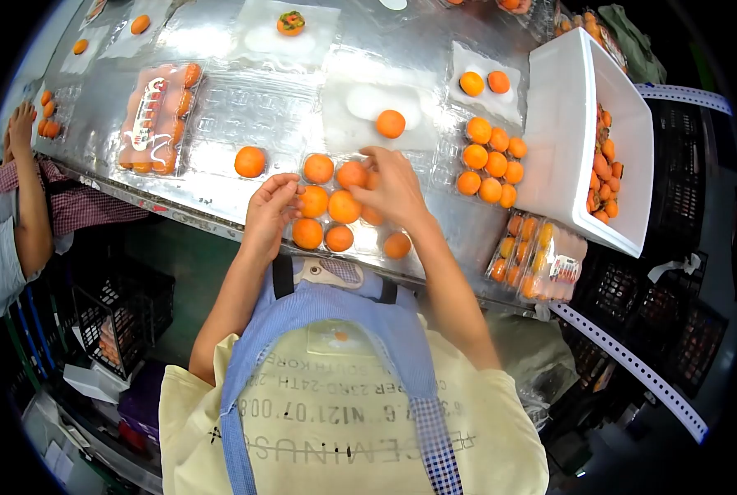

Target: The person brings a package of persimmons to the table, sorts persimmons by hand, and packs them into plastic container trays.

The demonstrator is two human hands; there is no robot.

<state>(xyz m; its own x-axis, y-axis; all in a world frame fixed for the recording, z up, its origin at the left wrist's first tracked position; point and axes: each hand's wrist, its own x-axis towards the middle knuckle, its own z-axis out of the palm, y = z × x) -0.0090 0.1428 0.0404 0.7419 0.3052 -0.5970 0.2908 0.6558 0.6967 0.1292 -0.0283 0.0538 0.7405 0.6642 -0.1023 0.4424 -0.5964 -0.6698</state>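
Right hand (pixel 393 188): half open, fingers and thumb curved over the right side of the clear tray (pixel 333 188). It partly covers a fruit (pixel 373 180); cannot tell whether it grips that fruit or only touches it. Left hand (pixel 268 213): fingers bent, thumb and forefinger close together at the tray's left side, just beside an orange fruit (pixel 313 202). Contact unclear; no held item can be made out.

Position: tray lies on the metal desk (pixel 96 82) near its front edge, fruit in rows. One loose fruit (pixel 250 162) sits to the left, another (pixel 390 124) beyond the right hand on a pale sheet (pixel 344 128).

Handling (judgement): best to steady the thin tray lightly with the left fingertips while the right seats each fruit squarely in its hollow. Soft finger pads, no squeezing; pressing hard could bruise skin or flex the plastic and shift neighbouring fruit.
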